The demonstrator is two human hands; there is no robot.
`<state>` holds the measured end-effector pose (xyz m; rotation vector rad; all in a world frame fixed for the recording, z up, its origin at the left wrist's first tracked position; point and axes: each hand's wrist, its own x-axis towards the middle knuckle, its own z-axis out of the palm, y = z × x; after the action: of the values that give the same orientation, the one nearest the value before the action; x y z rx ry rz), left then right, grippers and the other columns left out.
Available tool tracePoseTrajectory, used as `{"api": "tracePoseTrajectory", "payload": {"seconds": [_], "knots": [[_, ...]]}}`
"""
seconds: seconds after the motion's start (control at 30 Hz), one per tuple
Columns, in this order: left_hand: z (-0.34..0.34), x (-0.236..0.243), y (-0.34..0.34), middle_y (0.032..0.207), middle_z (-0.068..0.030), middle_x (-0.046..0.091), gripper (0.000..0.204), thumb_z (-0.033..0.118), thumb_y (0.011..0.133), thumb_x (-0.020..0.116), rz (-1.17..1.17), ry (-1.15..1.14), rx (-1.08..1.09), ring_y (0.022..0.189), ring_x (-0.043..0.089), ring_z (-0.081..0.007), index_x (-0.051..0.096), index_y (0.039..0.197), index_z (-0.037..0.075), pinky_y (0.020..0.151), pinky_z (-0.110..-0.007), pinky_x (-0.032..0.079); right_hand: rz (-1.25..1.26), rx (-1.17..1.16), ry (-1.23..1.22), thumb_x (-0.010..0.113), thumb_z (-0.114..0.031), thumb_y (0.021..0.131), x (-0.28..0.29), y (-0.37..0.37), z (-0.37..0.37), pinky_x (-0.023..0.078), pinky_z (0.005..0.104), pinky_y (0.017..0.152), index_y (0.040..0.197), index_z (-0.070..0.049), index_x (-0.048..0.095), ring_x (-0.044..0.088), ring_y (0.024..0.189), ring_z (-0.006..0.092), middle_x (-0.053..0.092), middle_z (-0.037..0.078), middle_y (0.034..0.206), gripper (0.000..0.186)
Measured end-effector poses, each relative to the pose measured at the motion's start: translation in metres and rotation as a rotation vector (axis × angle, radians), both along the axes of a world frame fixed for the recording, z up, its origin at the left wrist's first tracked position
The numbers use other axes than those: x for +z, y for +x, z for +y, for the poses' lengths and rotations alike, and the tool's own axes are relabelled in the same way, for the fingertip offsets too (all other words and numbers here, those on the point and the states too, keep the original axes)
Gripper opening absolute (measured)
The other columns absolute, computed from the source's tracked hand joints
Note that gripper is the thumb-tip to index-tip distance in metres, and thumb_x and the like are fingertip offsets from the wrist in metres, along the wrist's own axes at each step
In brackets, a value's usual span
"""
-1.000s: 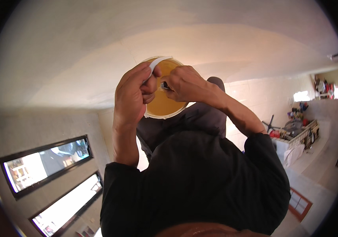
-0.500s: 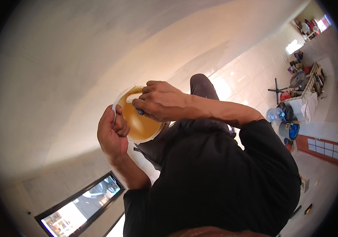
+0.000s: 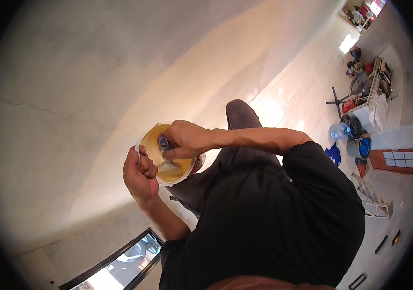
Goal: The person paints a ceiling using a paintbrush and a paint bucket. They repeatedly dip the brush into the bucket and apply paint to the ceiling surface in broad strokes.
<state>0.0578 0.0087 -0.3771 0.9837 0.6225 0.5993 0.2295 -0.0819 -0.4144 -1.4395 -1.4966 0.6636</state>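
Bucket: a round bucket with a yellowish interior (image 3: 150,139) is sitting tilted in front of the person, left of centre, its mouth facing the wearer. Whether it is resting on the leg cannot be told. A pale, wet-looking patch is showing at the near side of its inside.

Left hand (image 3: 141,174): fingers are curling tightly around a white strip (image 3: 137,151) at the bucket's left edge; the strip is probably the handle.

Right hand (image 3: 183,140): reaching in over the right side of the mouth, grasping a tool with a dark, purplish handle (image 3: 164,143). The tool's lower end is pointing into the bucket, toward the pale patch; its exact kind is unclear.

Body: dark trousers (image 3: 221,176) are lying just right of the bucket, with one knee projecting to the far side. A black shirt (image 3: 264,217) is filling the near centre.

Surroundings: a greyish wall (image 3: 95,63) is spreading across the far left, a thin crack running through it. Pale floor tiles (image 3: 296,96) are catching glare at the far right. Farther right, a clear blue-tinted water jug (image 3: 338,131) is standing beside a black bag (image 3: 356,126); a dark tub (image 3: 354,147) is holding something blue. A dark-framed window (image 3: 138,251) is showing at the near left.
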Motion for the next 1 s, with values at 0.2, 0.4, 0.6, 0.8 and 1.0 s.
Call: {"api": "tracePoseTrajectory", "payload": {"seconds": [0.2,0.4,0.6,0.8,1.0], "knots": [[0.0,0.005,-0.002,0.055,0.0077,0.023,0.024,0.022,0.101,0.04,-0.002,-0.005,-0.045,0.044,0.016,-0.0034,0.05,0.095,0.0,0.041,-0.022,0.014,-0.48,0.045,0.36,0.068,-0.016,0.077,-0.014,0.007,0.004,0.047,0.0388,0.067,0.088,-0.004,0.063,0.063,0.069,0.0283,0.062,0.01,0.068,0.017],[0.001,0.008,-0.005,0.056,0.007,0.026,0.023,0.018,0.1,0.04,0.026,0.029,-0.052,0.045,0.017,-0.0033,0.052,0.092,0.0,0.041,-0.022,0.015,-0.713,0.022,0.217,0.069,-0.014,0.077,0.007,0.014,-0.001,0.047,0.0378,0.072,0.087,-0.005,0.061,0.063,0.072,0.0293,0.062,0.01,0.07,0.016],[0.005,0.005,-0.003,0.055,0.0066,0.028,0.022,0.016,0.098,0.042,-0.04,0.087,-0.048,0.045,0.018,-0.0032,0.053,0.09,-0.001,0.041,-0.022,0.016,-0.392,-0.15,0.078,0.07,-0.017,0.077,0.019,0.009,0.0,0.052,0.0393,0.061,0.085,-0.002,0.069,0.064,0.065,0.0351,0.066,0.016,0.069,0.017],[0.01,0.006,-0.002,0.054,0.0067,0.03,0.024,0.018,0.098,0.04,-0.003,0.098,-0.049,0.045,0.02,-0.0029,0.053,0.087,0.001,0.041,-0.022,0.016,0.196,0.113,-0.258,0.067,-0.008,0.084,-0.003,0.006,0.008,0.048,0.0265,0.063,0.096,0.007,0.069,0.059,0.068,0.0097,0.069,0.005,0.078,0.019],[0.014,0.008,0.007,0.053,0.0081,0.027,0.028,0.023,0.098,0.04,-0.033,0.122,-0.064,0.042,0.018,-0.0032,0.053,0.085,0.002,0.039,-0.022,0.015,0.301,0.089,-0.112,0.068,-0.01,0.084,0.004,0.011,0.003,0.049,0.026,0.065,0.102,0.007,0.068,0.061,0.071,0.0088,0.07,0.007,0.08,0.025]]}}
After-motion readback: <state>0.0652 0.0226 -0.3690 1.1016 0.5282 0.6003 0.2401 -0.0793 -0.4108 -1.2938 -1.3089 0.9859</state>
